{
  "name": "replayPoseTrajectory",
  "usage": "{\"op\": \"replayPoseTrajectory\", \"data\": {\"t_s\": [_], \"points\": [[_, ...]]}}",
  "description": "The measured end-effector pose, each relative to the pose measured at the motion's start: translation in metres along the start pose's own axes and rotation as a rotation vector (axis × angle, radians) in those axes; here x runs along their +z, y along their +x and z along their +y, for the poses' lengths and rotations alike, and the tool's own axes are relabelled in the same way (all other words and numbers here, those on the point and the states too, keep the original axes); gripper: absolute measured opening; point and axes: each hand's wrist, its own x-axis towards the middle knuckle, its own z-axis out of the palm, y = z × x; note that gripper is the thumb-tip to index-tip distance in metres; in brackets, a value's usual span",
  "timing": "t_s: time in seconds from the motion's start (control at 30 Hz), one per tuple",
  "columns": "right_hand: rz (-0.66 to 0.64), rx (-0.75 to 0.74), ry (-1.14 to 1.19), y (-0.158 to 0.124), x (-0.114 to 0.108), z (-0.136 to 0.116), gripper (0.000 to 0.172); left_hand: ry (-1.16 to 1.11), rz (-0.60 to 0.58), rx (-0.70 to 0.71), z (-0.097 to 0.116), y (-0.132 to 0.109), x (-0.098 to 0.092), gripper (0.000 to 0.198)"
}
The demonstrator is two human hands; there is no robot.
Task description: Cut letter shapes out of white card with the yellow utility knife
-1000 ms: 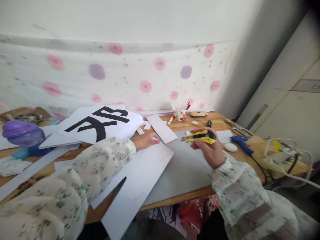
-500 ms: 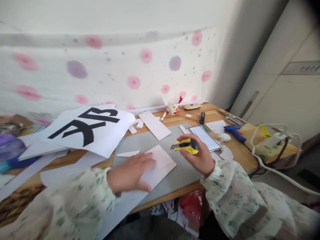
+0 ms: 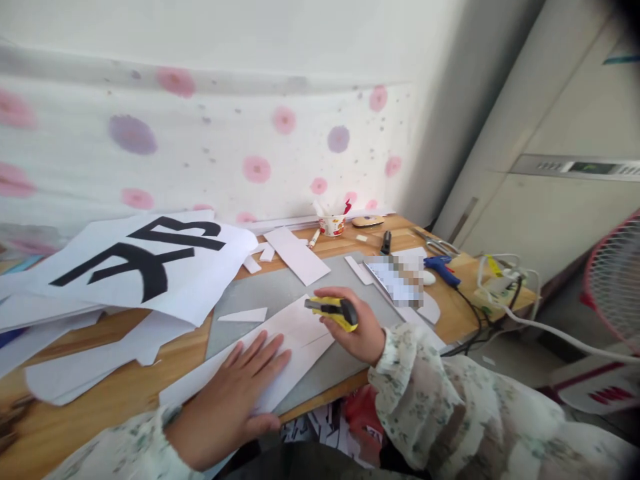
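Note:
My left hand [image 3: 240, 387] lies flat with fingers spread on a long white board [image 3: 300, 347], which rests slantwise over a grey cutting mat [image 3: 280, 287]. Thin lines run along the board's surface near its far end. In my right hand [image 3: 357, 333] is a yellow and black utility knife [image 3: 334, 312], held above the board's far right corner with its tip pointing left. Whether the blade touches the board I cannot tell. A narrow white offcut [image 3: 243, 315] lies on the mat beyond my left hand.
Paper printed with black strokes [image 3: 150, 260] covers the table's left. Behind the mat are a white strip [image 3: 299, 255] and a small cup [image 3: 333, 225]. To the right lie a phone [image 3: 390, 277], a blue glue gun [image 3: 443, 270], scissors [image 3: 435, 241] and a power strip [image 3: 503, 287]. A fan [image 3: 620, 280] stands far right.
My left hand has moved toward me and flattened on the board. The knife in my right hand has come left and lower, over the board. The view has swung right, bringing the fan in.

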Motion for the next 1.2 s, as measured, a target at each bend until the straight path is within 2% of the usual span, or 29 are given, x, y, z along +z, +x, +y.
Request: {"op": "replayPoseTrajectory", "data": {"t_s": [0.17, 0.27, 0.33, 0.43, 0.57, 0.67, 0.83, 0.97, 1.1, 1.2], "points": [[0.024, 0.03, 0.113, -0.001, -0.001, 0.002, 0.034, -0.013, 0.01, 0.021, -0.018, -0.009, -0.004, 0.073], [0.05, 0.063, 0.143, -0.002, -0.009, 0.0, 0.033, -0.002, 0.018, 0.034, -0.02, -0.018, -0.008, 0.066], [0.077, 0.088, 0.154, -0.002, -0.014, -0.001, 0.033, 0.02, 0.047, 0.011, -0.013, -0.023, -0.009, 0.065], [0.087, 0.132, 0.199, -0.003, -0.017, -0.001, 0.03, 0.018, 0.041, -0.02, 0.013, -0.024, -0.012, 0.066], [0.077, 0.144, 0.175, -0.003, -0.015, -0.001, 0.028, 0.056, -0.052, -0.009, 0.053, -0.006, -0.023, 0.07], [0.027, 0.126, 0.157, -0.003, -0.011, 0.0, 0.028, 0.081, -0.016, -0.002, 0.067, 0.016, -0.031, 0.057], [-0.039, 0.101, 0.145, -0.004, -0.007, 0.004, 0.03, -0.015, 0.068, 0.001, 0.064, 0.045, -0.022, 0.047], [-0.046, 0.105, 0.161, -0.004, -0.004, 0.004, 0.03, -0.094, 0.068, 0.0, 0.062, 0.05, -0.01, 0.046], [-0.078, 0.097, 0.098, -0.004, -0.003, 0.001, 0.033, 0.101, 0.022, 0.066, 0.062, 0.048, -0.006, 0.046], [-0.111, 0.055, 0.032, -0.005, -0.003, -0.001, 0.037, 0.296, 0.041, 0.13, 0.062, 0.048, -0.006, 0.043]]}}
